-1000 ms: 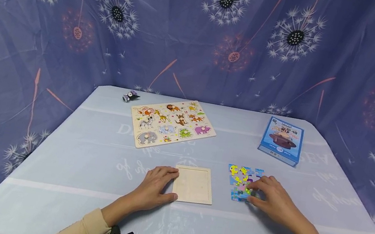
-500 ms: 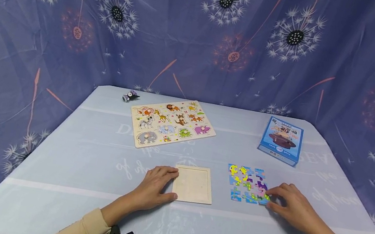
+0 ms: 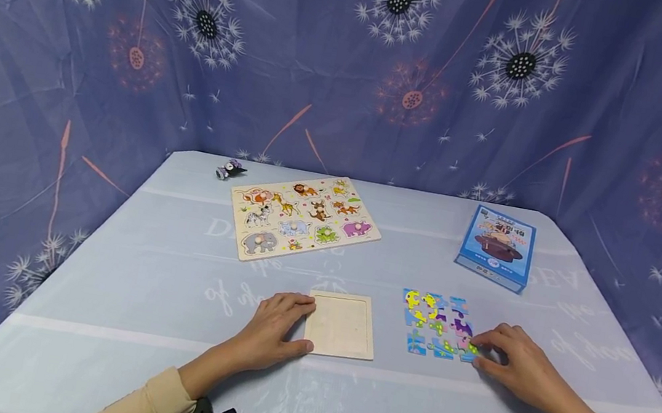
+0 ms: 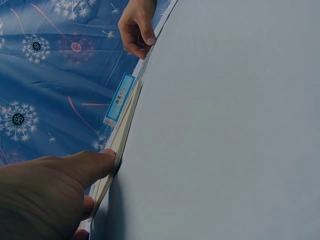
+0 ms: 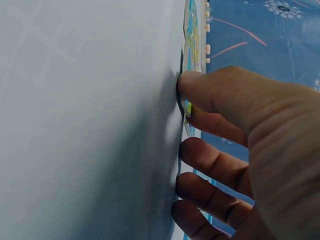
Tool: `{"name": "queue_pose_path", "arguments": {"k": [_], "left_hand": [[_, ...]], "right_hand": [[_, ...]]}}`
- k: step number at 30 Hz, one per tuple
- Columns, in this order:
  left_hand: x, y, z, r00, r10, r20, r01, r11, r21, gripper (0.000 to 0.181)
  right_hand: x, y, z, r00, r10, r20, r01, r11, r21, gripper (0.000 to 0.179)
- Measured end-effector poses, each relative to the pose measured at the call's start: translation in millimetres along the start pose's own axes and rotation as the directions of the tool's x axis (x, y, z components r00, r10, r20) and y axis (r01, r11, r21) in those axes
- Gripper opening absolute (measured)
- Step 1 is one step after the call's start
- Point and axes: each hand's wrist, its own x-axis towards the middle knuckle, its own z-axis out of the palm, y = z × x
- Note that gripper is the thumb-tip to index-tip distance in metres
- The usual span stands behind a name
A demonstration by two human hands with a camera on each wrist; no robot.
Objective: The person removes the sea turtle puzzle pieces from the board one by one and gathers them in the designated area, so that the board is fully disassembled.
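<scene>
My left hand [image 3: 276, 330] holds the left side of a shallow wooden puzzle tray [image 3: 343, 327] with a bare recess. In the left wrist view its thumb [image 4: 95, 165] lies against the tray edge. To the right, a colourful jigsaw [image 3: 420, 303] of blue, yellow, purple and green pieces lies on the table, with gaps between some pieces. At its lower right corner my right hand [image 3: 512, 364] pinches a jigsaw piece [image 3: 467, 357] between thumb and index finger. The right wrist view shows the other fingers curled loosely near the tabletop; the fingertips partly hide the piece.
A wooden animal knob puzzle [image 3: 305, 220] lies towards the back, left of centre. Beside its far left corner sits a small dark figurine [image 3: 231, 169]. A blue box [image 3: 496, 249] stands at the back right. Patterned curtains [image 3: 306, 47] enclose the table [image 3: 143, 291].
My right hand has moved right, from over the jigsaw to its lower right corner, uncovering several pieces. The corner piece has shifted slightly right with it. The left hand and tray stay put.
</scene>
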Motion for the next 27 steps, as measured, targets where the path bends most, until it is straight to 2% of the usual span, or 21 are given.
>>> {"name": "queue_pose_path", "arguments": {"k": [17, 27], "left_hand": [[1.4, 0.3, 0.4, 1.000, 0.009, -0.007, -0.009, 1.000, 0.017, 0.059], [7.6, -1.2, 1.2, 1.000, 0.023, -0.010, -0.023, 0.999, 0.036, 0.057]], "right_hand": [[0.1, -0.3, -0.8, 1.000, 0.016, 0.023, -0.016, 1.000, -0.004, 0.026], [4.8, -20.1, -0.3, 0.996, -0.043, -0.084, 0.043, 0.999, 0.001, 0.021]]}}
